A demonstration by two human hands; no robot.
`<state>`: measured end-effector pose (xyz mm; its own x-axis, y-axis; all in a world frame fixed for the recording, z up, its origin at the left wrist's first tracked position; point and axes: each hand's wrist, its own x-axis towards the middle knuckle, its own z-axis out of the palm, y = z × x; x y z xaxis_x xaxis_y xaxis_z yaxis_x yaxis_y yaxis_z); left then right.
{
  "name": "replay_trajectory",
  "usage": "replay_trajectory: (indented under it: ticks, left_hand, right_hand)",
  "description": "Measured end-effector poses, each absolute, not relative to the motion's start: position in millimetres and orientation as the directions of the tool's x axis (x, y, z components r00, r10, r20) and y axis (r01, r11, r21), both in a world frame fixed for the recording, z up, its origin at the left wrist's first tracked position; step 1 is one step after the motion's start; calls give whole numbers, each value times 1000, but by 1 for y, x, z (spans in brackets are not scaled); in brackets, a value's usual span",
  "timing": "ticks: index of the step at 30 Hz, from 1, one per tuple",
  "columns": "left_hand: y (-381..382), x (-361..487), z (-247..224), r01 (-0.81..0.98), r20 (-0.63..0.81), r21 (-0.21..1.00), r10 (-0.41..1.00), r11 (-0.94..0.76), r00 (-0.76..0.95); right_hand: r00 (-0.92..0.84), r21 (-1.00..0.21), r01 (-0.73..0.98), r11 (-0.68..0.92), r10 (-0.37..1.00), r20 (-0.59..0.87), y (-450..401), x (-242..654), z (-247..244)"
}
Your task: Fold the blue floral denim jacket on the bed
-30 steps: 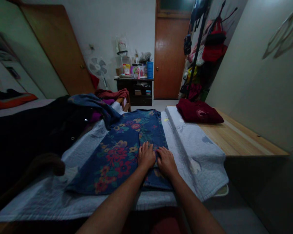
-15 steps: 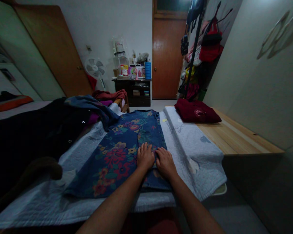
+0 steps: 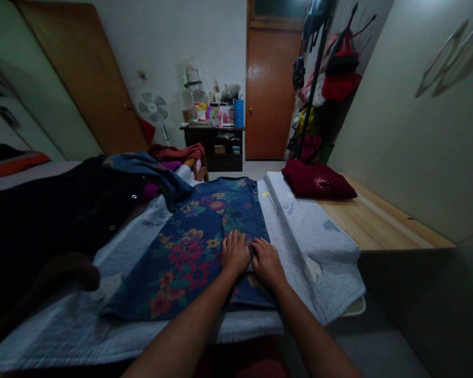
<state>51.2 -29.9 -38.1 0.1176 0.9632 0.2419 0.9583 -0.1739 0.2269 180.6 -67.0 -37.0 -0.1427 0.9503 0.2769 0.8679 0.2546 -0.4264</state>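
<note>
A dark blue floral garment (image 3: 187,249) lies spread on a pale quilted bed cover (image 3: 295,241), with its right side folded inward over itself. My left hand (image 3: 235,253) rests flat on the folded part, fingers stretched forward. Close beside it, my right hand (image 3: 267,261) lies on the same fold near the garment's right edge, its fingers slightly bent and spread. Both palms face down on the cloth, and the fabric beneath them is hidden. At the garment's upper left, a bunched blue piece of cloth (image 3: 150,170) reaches over dark clothes.
Black clothing (image 3: 51,215) is heaped on the left. A folded maroon garment (image 3: 319,180) sits at the right, partly on a wooden board (image 3: 362,215). Farther back stand a fan (image 3: 153,107), a dark cabinet (image 3: 193,140) and a brown door (image 3: 274,94).
Both hands stay in the same place on the garment, and the cloth lies as before. Only the camera view has shifted very slightly.
</note>
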Motion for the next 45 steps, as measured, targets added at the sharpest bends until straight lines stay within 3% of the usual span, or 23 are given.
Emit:
replay_trajectory:
  ticks: [45]
  left_hand:
    - [-32, 51, -34, 957, 219, 239, 969, -165, 112]
  right_hand:
    - [-147, -431, 866, 254, 953, 267, -66, 182, -38]
